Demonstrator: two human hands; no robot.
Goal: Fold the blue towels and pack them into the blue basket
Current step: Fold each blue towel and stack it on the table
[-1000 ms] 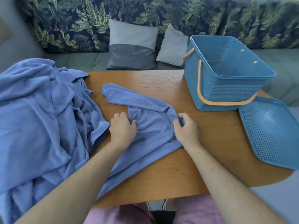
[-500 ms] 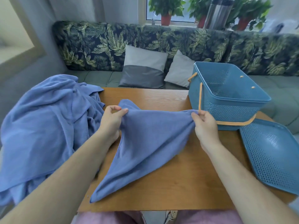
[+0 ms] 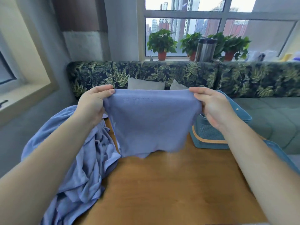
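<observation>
A heap of blue towels (image 3: 76,161) lies over the left side of the table (image 3: 170,189). Beside it, the left hand (image 3: 93,103) pinches the upper left corner of one towel (image 3: 151,120). This towel hangs spread between both hands, held up above the wood. The right hand (image 3: 214,106) pinches its upper right corner. The basket (image 3: 209,133) stands on the table behind the right hand, partly hidden.

No text, label, brand, number or sign can be read anywhere in the view.
</observation>
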